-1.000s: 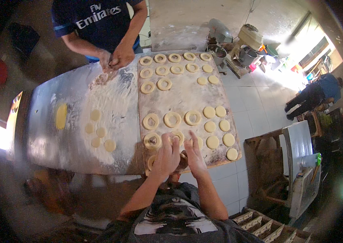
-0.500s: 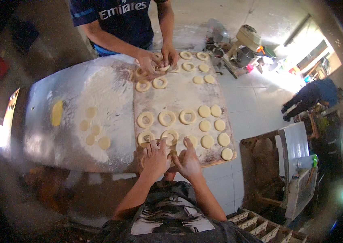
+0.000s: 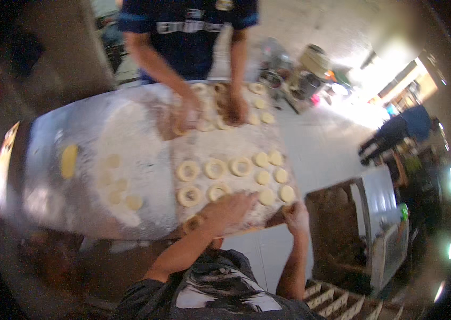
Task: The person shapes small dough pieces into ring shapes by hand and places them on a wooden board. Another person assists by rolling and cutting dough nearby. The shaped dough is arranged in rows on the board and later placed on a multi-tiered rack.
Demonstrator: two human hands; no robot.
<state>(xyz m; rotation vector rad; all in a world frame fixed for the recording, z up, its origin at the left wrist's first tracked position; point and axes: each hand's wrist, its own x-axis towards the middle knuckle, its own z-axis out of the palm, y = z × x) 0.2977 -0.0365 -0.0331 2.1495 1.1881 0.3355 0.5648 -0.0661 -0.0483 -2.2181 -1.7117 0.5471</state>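
My left hand [image 3: 233,210] reaches flat across the near part of a floured board, its fingers stretched toward the right among the dough pieces. Just above its wrist lies a dough ring [image 3: 219,192], partly covered. Another ring [image 3: 193,224] is half hidden by my left forearm. At the board's near right corner my right hand [image 3: 297,217] has its fingers bent together; blur hides what they grip, and the corner dough disc is covered there. Flat dough discs [image 3: 266,197] stand in two columns between my hands and beyond. A row of dough rings [image 3: 215,168] lies farther back.
Across the table a person's hands [image 3: 188,114] work over more rings. To the left, a floured metal tabletop [image 3: 49,197] bears a yellow dough piece [image 3: 69,161] and several thin discs [image 3: 134,202]. A wooden frame [image 3: 337,234] stands at right, a slatted rack [image 3: 337,303] below.
My hands, close together at the near edge before, have parted: the right went to the board's right corner, the left stretched rightward. The other person's hands spread apart and came nearer. The view shifted slightly.
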